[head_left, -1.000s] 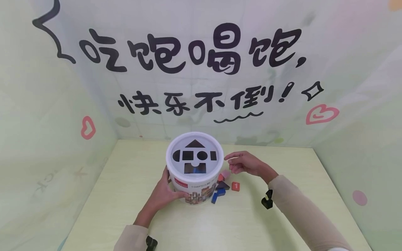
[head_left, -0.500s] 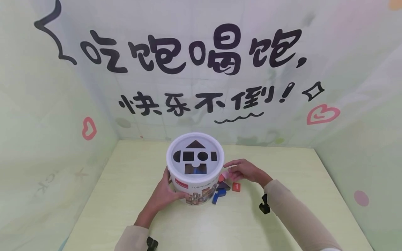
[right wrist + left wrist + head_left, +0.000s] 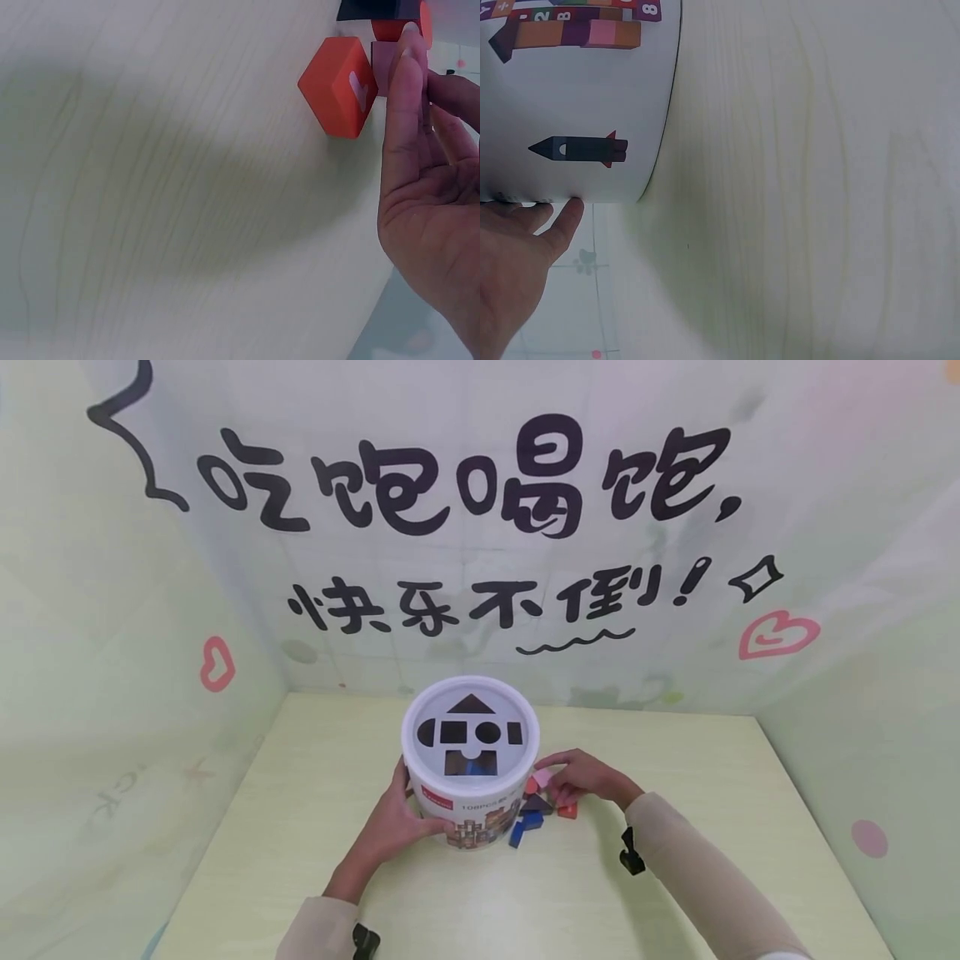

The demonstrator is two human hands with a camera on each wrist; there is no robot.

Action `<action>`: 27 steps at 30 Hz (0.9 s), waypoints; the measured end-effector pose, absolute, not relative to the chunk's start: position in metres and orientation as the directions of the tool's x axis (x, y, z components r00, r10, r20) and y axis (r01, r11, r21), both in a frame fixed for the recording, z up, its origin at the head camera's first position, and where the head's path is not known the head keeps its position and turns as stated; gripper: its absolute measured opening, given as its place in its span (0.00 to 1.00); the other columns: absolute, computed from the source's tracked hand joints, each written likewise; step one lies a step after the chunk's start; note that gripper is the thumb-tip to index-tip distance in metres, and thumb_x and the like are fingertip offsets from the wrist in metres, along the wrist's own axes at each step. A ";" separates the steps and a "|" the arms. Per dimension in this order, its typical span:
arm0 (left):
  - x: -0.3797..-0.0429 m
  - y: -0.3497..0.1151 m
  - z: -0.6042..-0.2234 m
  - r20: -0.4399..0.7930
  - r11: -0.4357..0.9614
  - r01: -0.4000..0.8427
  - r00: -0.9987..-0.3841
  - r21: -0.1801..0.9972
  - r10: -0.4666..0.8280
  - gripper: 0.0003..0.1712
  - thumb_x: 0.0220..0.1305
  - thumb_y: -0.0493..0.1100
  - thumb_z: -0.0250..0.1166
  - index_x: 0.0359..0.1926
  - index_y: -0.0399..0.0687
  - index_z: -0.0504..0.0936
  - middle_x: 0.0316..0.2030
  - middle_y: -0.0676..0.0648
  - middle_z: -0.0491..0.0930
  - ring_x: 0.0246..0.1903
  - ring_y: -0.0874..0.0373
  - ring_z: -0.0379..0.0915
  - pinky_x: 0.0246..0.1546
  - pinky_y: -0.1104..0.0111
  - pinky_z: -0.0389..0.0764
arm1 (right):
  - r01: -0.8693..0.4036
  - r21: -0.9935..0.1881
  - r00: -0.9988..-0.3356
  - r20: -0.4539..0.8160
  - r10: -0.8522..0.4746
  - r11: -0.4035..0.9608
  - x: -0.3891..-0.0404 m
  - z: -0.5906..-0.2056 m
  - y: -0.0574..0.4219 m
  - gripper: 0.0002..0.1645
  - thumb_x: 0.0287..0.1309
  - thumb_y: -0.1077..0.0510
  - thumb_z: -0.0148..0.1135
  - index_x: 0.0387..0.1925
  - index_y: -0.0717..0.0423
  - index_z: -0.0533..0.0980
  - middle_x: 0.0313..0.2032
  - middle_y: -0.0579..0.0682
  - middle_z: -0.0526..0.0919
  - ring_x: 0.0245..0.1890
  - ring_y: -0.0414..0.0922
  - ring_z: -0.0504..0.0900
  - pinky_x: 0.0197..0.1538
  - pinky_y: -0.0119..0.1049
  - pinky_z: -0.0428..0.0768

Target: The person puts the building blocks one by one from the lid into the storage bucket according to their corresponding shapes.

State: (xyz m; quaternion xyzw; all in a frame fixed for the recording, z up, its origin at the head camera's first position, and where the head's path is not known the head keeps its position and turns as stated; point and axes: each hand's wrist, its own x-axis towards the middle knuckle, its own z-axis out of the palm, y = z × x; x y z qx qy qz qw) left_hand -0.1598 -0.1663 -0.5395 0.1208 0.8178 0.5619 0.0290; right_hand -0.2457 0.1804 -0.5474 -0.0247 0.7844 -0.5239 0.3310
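A white lidded bucket with shaped cutouts in its lid stands on the table. My left hand holds it, thumb on its printed front and fingers round the left side; the left wrist view shows fingertips at its wall. Beside the bucket my right hand reaches down among several blocks, fingers fairly straight. In the right wrist view its fingertips overlap a pink block, and a red block with a pale mark lies next to them. I cannot tell whether they grip the pink block.
Between bucket and right hand lie a dark triangular block, blue blocks and a round red block. Something blue shows through the lid's lowest cutout. A printed wall cloth rises behind the pale table.
My right hand has come down from beside the lid to the blocks, reaching the pink one and partly covering the red one. My left hand keeps its place on the bucket.
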 end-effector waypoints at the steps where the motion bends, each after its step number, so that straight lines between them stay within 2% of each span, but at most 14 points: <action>1: -0.160 -0.166 -0.539 0.088 0.338 0.164 -0.969 0.927 0.230 0.76 0.34 0.57 0.83 0.76 0.68 0.39 0.71 0.51 0.59 0.70 0.47 0.55 0.65 0.45 0.67 | 0.302 -0.839 -0.779 -0.491 -0.390 0.453 -0.245 -0.547 0.180 0.25 0.58 0.66 0.58 0.58 0.57 0.76 0.25 0.56 0.85 0.17 0.43 0.81 0.28 0.37 0.86; 8: -0.163 -0.165 -0.538 0.078 0.339 0.152 -0.972 0.928 0.220 0.74 0.33 0.59 0.83 0.75 0.74 0.41 0.68 0.55 0.62 0.68 0.50 0.59 0.66 0.47 0.67 | 0.312 -0.836 -0.786 -0.494 -0.371 0.451 -0.245 -0.545 0.181 0.23 0.57 0.65 0.61 0.57 0.58 0.77 0.25 0.57 0.84 0.19 0.45 0.82 0.29 0.38 0.87; 18: -0.162 -0.166 -0.540 0.067 0.340 0.138 -0.975 0.930 0.214 0.75 0.33 0.58 0.84 0.75 0.73 0.40 0.69 0.53 0.61 0.70 0.49 0.57 0.67 0.47 0.66 | 0.283 -0.839 -0.790 -0.478 -0.382 0.464 -0.243 -0.550 0.183 0.22 0.61 0.62 0.60 0.58 0.59 0.76 0.27 0.56 0.85 0.21 0.45 0.83 0.31 0.39 0.87; 27: -0.159 -0.167 -0.541 0.065 0.336 0.136 -0.974 0.932 0.215 0.75 0.34 0.57 0.83 0.75 0.73 0.40 0.69 0.54 0.61 0.69 0.49 0.57 0.67 0.46 0.66 | 0.292 -0.837 -0.789 -0.485 -0.379 0.462 -0.240 -0.549 0.181 0.19 0.63 0.60 0.59 0.55 0.60 0.77 0.26 0.55 0.85 0.20 0.44 0.82 0.31 0.37 0.87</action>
